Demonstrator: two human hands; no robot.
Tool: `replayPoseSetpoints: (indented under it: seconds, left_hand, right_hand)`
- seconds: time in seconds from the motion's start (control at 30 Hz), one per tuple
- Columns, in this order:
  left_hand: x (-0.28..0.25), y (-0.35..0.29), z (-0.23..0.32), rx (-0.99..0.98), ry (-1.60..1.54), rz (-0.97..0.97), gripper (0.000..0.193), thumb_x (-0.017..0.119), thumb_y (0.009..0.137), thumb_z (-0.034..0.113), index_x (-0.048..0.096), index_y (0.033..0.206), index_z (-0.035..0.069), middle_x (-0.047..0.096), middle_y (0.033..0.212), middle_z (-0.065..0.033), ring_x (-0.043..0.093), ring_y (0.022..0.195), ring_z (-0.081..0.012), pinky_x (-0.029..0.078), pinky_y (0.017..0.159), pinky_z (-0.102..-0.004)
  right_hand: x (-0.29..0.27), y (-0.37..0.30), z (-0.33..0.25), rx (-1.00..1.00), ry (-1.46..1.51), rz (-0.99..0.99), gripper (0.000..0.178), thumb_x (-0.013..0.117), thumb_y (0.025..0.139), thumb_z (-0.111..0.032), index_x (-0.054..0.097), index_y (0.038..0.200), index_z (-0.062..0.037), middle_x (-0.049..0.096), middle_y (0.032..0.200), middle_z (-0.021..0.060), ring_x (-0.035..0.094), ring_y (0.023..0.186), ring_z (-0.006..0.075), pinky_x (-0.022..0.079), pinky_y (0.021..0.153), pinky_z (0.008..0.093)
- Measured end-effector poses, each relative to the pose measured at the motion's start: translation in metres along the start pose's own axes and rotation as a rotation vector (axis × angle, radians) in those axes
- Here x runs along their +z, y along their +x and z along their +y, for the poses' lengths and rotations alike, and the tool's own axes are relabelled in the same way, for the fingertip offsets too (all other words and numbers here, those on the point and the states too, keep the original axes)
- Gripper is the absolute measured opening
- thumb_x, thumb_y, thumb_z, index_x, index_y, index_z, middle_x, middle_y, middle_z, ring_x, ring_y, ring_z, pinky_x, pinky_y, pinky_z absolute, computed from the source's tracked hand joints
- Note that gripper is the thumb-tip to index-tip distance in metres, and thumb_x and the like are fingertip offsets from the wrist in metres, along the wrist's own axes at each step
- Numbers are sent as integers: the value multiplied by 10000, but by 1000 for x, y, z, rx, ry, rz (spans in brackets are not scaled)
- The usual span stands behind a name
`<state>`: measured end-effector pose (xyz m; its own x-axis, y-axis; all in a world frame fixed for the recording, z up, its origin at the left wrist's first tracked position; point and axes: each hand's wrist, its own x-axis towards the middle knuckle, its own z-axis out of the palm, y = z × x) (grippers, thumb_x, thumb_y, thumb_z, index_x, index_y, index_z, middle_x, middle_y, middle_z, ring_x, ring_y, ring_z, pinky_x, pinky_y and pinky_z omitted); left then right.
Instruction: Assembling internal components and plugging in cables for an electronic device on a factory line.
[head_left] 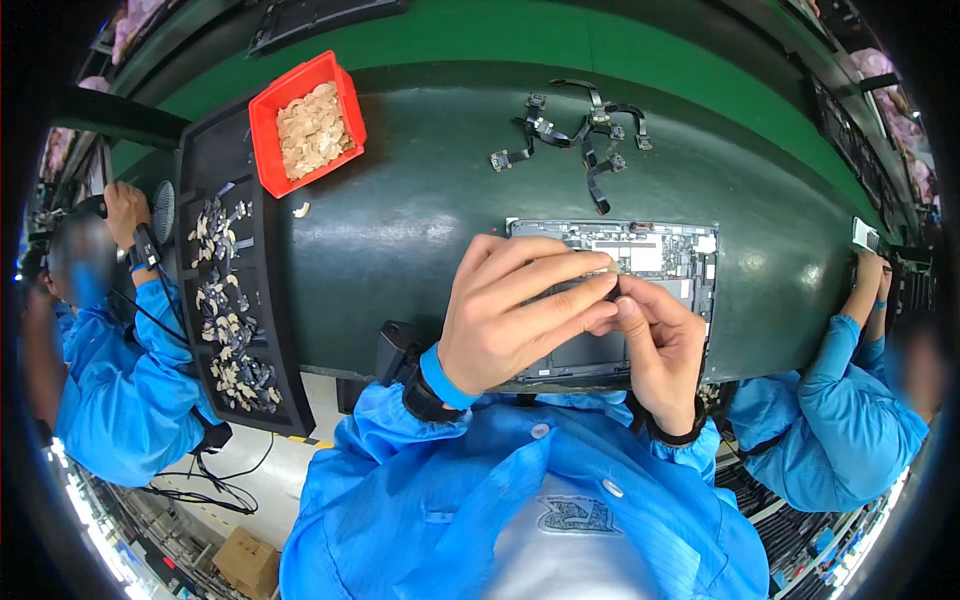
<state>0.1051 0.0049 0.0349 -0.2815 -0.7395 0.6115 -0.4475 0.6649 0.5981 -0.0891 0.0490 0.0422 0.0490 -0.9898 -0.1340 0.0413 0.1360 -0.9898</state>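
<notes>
My left hand (512, 308) and my right hand (664, 342) meet over an opened laptop base (705, 300). Their fingertips are pinched together around something small. A bit of dark and a bit of pale show there, but the fingers cover most of it, so its kind is not clear. Beneath my hands, the laptop base lies flat near the front edge of the bench, with its circuit board (640, 252) exposed at the far side. My left hand hides much of the base's left part.
Black ribbon cables with small connectors (600, 125) lie beyond the laptop. At left, a red bin (262, 135) of pale curved pieces stands by a black tray (285, 330) holding small dark and pale parts. Co-workers in blue sleeves (135, 385) sit on both sides.
</notes>
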Motion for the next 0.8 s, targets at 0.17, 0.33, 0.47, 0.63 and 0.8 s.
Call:
replayPoseSetpoints:
  seconds: [0.17, 0.33, 0.47, 0.63, 0.8]
  left_hand:
    - [4, -4, -7, -58, -135, -75, 290, 851, 771, 99, 794, 1051, 50, 784, 1060, -56, 733, 929, -214, 506, 770, -332]
    - [-4, -3, -12, 4, -140, -110, 223, 827, 795, 47, 782, 1013, 28, 784, 1014, -76, 751, 918, -231, 528, 725, -342]
    - [-11, -6, -14, -34, -68, -107, 177, 806, 796, 14, 773, 969, 34, 777, 967, -86, 750, 863, -232, 527, 740, -338]
    - [-59, 3, -33, -231, 279, 151, 107, 787, 846, 46, 770, 952, 42, 767, 879, -82, 738, 800, -216, 529, 742, -332]
    - [-124, 5, -119, -448, 501, 397, 266, 698, 953, 64, 733, 1205, -14, 770, 1106, -203, 754, 960, -215, 558, 825, -311]
  right_hand:
    - [-3, -1, 0, -82, -161, -39, 231, 617, 1022, 8, 705, 1230, 55, 770, 1049, 167, 751, 945, 200, 598, 839, 308]
    - [-1, -1, 0, -120, -278, -53, 228, 639, 979, 49, 735, 1185, 27, 777, 1015, 171, 756, 930, 216, 593, 844, 326]
    - [6, 7, -9, -248, -511, -88, 219, 649, 945, 69, 749, 1132, 16, 772, 1006, 169, 739, 952, 289, 570, 860, 353]
    - [8, 7, -14, -243, -609, -28, 203, 683, 915, 40, 764, 1093, -10, 770, 1031, 151, 718, 1015, 309, 536, 927, 378]
    - [-9, 1, -6, -249, -608, 135, 206, 661, 943, 50, 757, 1122, 18, 749, 1095, 174, 716, 1023, 285, 530, 949, 350]
